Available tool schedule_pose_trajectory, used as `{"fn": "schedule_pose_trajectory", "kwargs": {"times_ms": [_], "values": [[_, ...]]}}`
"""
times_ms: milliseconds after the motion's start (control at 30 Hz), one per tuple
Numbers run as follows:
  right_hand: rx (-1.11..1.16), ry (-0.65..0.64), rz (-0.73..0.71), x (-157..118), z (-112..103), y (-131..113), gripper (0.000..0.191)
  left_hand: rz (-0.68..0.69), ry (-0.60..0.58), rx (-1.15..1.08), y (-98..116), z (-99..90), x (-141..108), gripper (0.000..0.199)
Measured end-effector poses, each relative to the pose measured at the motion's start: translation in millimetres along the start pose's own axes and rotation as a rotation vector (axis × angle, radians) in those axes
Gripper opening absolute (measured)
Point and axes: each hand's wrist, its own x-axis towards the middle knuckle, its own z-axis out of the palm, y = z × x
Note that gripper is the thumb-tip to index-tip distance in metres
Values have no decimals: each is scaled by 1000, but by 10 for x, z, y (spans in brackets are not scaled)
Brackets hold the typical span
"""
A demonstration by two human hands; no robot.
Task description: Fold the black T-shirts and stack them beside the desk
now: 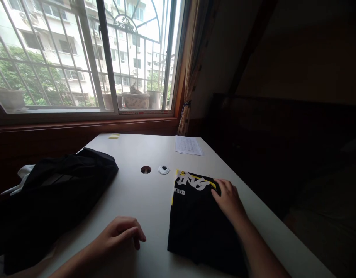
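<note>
Tabletop [137, 154]: shirt [198, 224] beneath right fingers [217, 188]

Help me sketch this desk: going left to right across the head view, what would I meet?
Black cloth pile → round hole → round white-rimmed piece → papers → right hand, on the printed black garment.

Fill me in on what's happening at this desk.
A person's right hand rests on the upper right edge of a folded black garment with yellow and white print, lying on the white table. The left hand hovers over or rests on the table, holding nothing visible. Dark clothing lies heaped on the left, and papers lie near the far edge.
</note>
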Motion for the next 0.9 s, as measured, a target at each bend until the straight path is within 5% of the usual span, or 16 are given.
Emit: {"fn": "schedule_pose_trajectory", "kwargs": {"times_ms": [200,367,600,900], "values": [[29,-378,-230,-383,157,-866,60,-16,8,4,-11,6,5,47],[-37,-437,-302,-565,192,-1040,59,-40,6,6,-27,2,-10,46],[-19,-464,-405,-479,-7,-588,56,-54,2,38,-8,-1,-15,47],[-35,-561,-436,-254,-232,491,58,-90,-13,73,-23,5,-25,45]]}}
